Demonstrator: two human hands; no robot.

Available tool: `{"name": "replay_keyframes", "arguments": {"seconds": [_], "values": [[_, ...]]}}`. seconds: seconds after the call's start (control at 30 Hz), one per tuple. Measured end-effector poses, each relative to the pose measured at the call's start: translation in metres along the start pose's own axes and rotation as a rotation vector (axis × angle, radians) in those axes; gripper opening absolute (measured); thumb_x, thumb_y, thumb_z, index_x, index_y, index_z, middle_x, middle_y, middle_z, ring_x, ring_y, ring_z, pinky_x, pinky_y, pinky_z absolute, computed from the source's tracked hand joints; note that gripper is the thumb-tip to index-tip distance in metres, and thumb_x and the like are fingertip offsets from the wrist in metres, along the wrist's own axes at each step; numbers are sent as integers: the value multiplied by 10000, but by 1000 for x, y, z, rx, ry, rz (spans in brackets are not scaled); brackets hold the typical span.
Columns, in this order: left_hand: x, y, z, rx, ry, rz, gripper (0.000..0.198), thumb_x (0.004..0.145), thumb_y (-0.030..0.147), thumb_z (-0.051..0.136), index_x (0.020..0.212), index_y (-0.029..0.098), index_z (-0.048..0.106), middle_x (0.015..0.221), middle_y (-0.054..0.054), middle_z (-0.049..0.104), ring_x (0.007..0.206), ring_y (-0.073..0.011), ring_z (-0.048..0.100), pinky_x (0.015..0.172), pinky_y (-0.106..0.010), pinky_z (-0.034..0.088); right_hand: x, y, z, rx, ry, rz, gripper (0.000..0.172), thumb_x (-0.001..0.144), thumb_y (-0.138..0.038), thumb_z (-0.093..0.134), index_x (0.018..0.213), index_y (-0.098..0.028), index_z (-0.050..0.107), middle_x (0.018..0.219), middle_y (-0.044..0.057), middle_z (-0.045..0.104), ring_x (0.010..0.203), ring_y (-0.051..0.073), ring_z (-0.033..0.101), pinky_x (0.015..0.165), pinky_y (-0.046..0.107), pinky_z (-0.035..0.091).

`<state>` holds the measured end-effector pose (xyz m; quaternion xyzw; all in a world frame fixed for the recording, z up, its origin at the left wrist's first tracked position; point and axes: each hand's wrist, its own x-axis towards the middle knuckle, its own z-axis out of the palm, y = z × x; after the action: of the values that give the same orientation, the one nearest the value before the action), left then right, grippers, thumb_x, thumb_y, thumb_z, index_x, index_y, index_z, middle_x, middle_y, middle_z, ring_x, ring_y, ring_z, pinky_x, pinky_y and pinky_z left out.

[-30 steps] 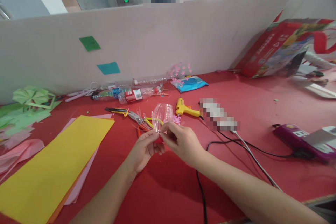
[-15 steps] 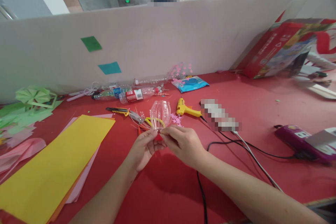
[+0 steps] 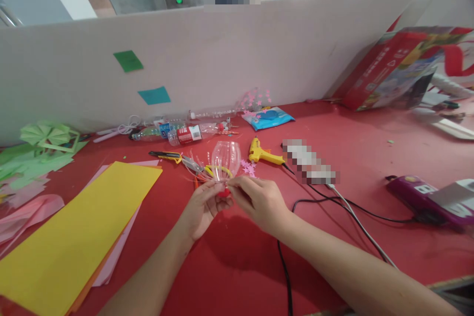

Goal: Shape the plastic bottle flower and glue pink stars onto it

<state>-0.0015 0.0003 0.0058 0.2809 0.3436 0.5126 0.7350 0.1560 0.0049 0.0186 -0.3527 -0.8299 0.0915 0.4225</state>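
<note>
A clear plastic bottle piece [image 3: 226, 155], cut into thin strips that fan out, stands upright between my hands with its red cap [image 3: 224, 191] at the bottom. My left hand [image 3: 207, 206] grips it near the neck, fingers curled under and around the cap. My right hand [image 3: 261, 202] pinches at the base of the strips on the right side; its fingertips partly hide the neck. Just behind lie yellow-handled pliers [image 3: 194, 165], a box cutter [image 3: 165, 156] and pink paper stars [image 3: 249, 168].
A yellow glue gun [image 3: 264, 153] lies right of the bottle piece, its black cord trailing right. Yellow paper sheets [image 3: 89, 227] lie at left. Plastic bottles [image 3: 188, 134] and a blue wipes pack [image 3: 270, 117] are along the white partition [image 3: 229, 54]. A purple packet [image 3: 422, 200] sits at right.
The strips have turned slightly, with more of them fanned to the left, and the red cap shows more. Both hands stay at nearly the same place.
</note>
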Motion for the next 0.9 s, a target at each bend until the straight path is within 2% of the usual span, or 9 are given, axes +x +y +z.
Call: {"name": "replay_keyframes", "arguments": {"seconds": [0.07,0.2,0.3,0.4,0.53,0.77,0.9], "values": [[0,0,0,-4,2,13,171,670,223,755,792,147,664,714,4,682,598,-94,625,587,-197,498,0,0,0,3,7,6,172,908,-184,442,870,-164,608,774,59,694,624,127,624,580,205,435],[0,-1,1,-20,14,46,204,630,187,774,799,139,671,743,2,684,624,-83,610,599,-188,487,-2,-2,4,8,-58,-8,178,911,-196,430,892,-165,604,749,54,685,600,118,607,568,200,430],[0,-1,1,-15,53,22,196,624,183,775,780,134,667,717,-2,680,606,-87,604,590,-196,483,-1,-3,5,24,-32,5,185,886,-179,437,968,-166,602,741,42,679,550,103,570,535,195,411],[0,0,2,-13,88,5,187,630,192,773,773,135,666,707,-6,683,581,-80,596,582,-190,477,2,-3,1,47,24,70,214,864,-166,439,1002,-175,601,671,11,648,507,95,530,516,193,396],[0,0,1,17,58,1,203,658,219,759,823,136,673,732,-24,694,560,-75,589,545,-175,452,5,-2,-2,74,59,146,219,851,-182,449,1024,-178,583,615,-19,596,497,92,512,513,186,391],[1,-2,-1,41,43,9,206,665,223,757,827,132,667,728,-33,693,536,-78,576,531,-187,440,8,-3,-2,135,29,286,289,848,-212,466,1131,-177,512,658,-32,578,496,87,491,512,187,390],[1,-1,-1,50,37,10,215,668,232,757,838,131,673,726,-32,690,540,-75,574,536,-186,433,8,-3,-4,173,21,290,280,853,-209,468,1128,-186,518,657,-38,563,490,83,477,509,187,383]]}}
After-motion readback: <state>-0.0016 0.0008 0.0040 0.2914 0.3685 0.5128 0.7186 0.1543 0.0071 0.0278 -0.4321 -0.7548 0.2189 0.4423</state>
